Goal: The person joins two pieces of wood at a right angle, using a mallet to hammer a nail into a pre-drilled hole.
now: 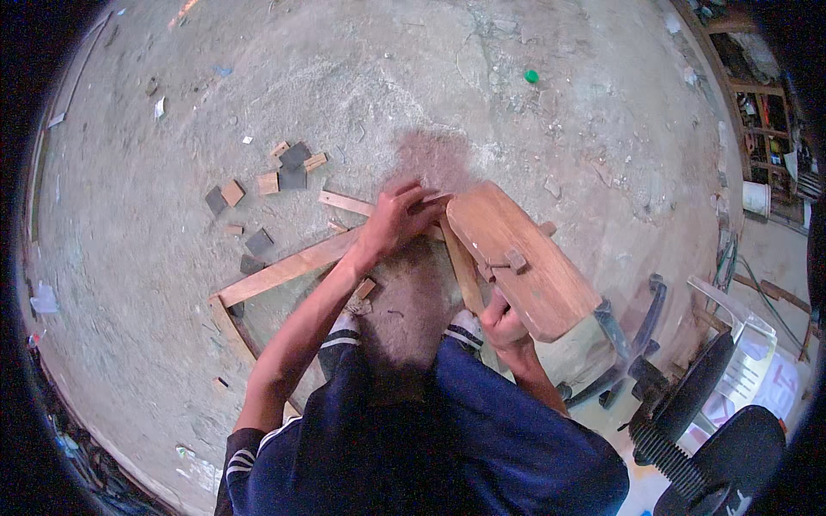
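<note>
A long wooden hand plane (551,288) is held tilted in front of my right leg. A short crossbar and a small wedge-like piece stick out of it. My right hand (503,325) grips its near left side, thumb up, with the other fingers hidden behind it. My left hand (397,222) is bent closed at the corner of a wooden frame, and what its fingertips pinch is hidden. One wooden bar (288,268) of that frame runs left from under this hand. Another bar (463,273) slants toward my right foot.
Small wooden blocks and dark square pieces (293,176) lie on the dusty concrete floor (284,77) at left. A green cap (531,76) lies farther off. At right are a black chair base (632,353), a threaded black rod (667,460) and a white bucket (756,199).
</note>
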Motion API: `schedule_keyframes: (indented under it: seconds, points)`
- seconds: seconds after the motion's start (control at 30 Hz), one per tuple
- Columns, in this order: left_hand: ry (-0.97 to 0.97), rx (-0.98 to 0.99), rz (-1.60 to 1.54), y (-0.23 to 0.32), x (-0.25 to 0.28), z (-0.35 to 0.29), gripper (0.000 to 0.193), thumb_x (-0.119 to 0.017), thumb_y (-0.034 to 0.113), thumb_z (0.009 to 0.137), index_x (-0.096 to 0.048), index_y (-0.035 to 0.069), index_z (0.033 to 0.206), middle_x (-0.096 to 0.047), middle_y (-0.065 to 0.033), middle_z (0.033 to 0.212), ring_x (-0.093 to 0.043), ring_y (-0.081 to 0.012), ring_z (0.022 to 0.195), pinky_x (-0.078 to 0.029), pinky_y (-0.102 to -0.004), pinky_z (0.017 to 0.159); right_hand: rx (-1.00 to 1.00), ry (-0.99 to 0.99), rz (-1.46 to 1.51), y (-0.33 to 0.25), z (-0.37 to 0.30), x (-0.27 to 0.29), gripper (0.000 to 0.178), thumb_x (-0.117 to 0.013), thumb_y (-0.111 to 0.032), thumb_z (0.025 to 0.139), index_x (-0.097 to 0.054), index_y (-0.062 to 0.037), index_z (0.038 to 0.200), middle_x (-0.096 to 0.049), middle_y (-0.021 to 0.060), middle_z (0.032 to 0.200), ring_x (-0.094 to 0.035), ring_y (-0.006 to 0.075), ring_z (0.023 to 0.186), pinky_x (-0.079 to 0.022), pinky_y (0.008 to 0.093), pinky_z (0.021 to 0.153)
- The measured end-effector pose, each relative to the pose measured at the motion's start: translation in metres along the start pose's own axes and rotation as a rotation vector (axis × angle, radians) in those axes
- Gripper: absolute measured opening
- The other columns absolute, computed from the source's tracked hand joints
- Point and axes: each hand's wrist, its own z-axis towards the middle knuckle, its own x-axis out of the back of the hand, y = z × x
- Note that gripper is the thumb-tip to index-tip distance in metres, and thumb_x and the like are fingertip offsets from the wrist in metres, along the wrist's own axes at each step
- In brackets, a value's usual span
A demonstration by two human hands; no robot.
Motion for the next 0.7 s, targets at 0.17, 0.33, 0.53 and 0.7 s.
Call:
schedule_keyframes:
  seconds: [0.17, 0.33, 0.53, 0.7]
  points:
    - [-0.03, -0.026, -0.029, 0.001, 0.002, 0.001, 0.027, -0.072, 0.008, 0.085, -0.074, 0.006, 0.111, -0.065, -0.0133, 0.088, -0.066, -0.0307, 0.074, -0.054, -0.0395, 0.067, -0.033, 0.011, 0.037, 0.008, -0.004, -0.009, 0.022, -0.062, -0.025, 0.09, -0.069, -0.0052, 0.085, -0.065, 0.0156, 0.075, -0.063, 0.0363, 0.066, -0.047, 0.0491, 0.058]
    - [-0.042, -0.017, 0.029, -0.004, 0.002, -0.001, 0.023, -0.072, 0.01, 0.084, -0.075, 0.006, 0.107, -0.063, -0.0123, 0.085, -0.066, -0.0302, 0.076, -0.054, -0.04, 0.067, 0.039, -0.028, -0.046, 0.02, 0.006, -0.025, 0.013, -0.062, -0.013, 0.09, -0.07, -0.0027, 0.093, -0.069, 0.0181, 0.087, -0.066, 0.0394, 0.081, -0.051, 0.0496, 0.07]
    - [-0.021, 0.039, 0.05, 0.004, 0.002, -0.001, 0.022, -0.073, 0.013, 0.085, -0.076, 0.007, 0.106, -0.062, -0.0109, 0.083, -0.065, -0.0295, 0.076, -0.054, -0.0401, 0.068, -0.025, -0.012, 0.087, -0.001, 0.002, 0.001, 0.019, -0.064, -0.015, 0.088, -0.07, -0.0017, 0.099, -0.067, 0.0159, 0.084, -0.064, 0.0386, 0.079, -0.052, 0.0483, 0.072]
    - [-0.046, -0.011, 0.059, -0.006, 0.001, -0.003, 0.023, -0.073, 0.015, 0.085, -0.076, 0.008, 0.106, -0.061, -0.0116, 0.082, -0.065, -0.0301, 0.078, -0.054, -0.0403, 0.069, 0.022, -0.169, -0.135, 0.028, -0.004, -0.02, 0.022, -0.057, -0.011, 0.095, -0.07, -0.0008, 0.109, -0.071, 0.0195, 0.096, -0.068, 0.0407, 0.085, -0.053, 0.0495, 0.073]
